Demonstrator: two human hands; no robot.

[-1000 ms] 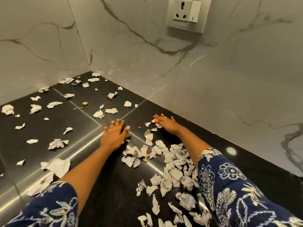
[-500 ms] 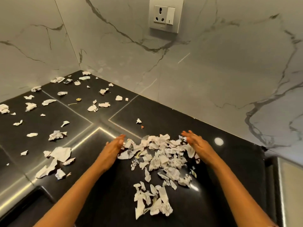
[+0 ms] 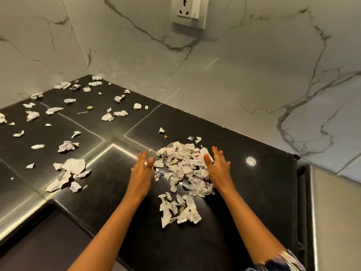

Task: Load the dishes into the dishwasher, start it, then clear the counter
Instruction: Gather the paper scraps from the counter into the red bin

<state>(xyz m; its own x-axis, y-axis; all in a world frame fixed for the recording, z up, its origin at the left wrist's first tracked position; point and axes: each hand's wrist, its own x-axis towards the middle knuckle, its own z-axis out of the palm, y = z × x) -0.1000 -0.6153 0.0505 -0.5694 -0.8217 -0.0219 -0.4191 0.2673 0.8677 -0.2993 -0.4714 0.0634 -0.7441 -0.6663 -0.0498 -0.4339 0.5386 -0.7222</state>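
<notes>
A heap of torn white paper scraps (image 3: 182, 167) lies on the black stone counter (image 3: 254, 192). My left hand (image 3: 141, 173) stands on its edge against the heap's left side, fingers straight. My right hand (image 3: 216, 167) does the same on the right side, its fingers straight and touching the scraps. A smaller clump of scraps (image 3: 178, 210) lies nearer to me, between my forearms. Neither hand holds anything.
Several loose paper scraps (image 3: 68, 169) are strewn over the counter's left part and far corner (image 3: 95, 83). Marble walls close the back and left. A wall socket (image 3: 188, 11) sits above. A steel surface (image 3: 336, 212) adjoins the counter on the right.
Both hands swept the scraps from farther back toward me and drew closer together, packing them into a tighter heap. The view shifted slightly left and down.
</notes>
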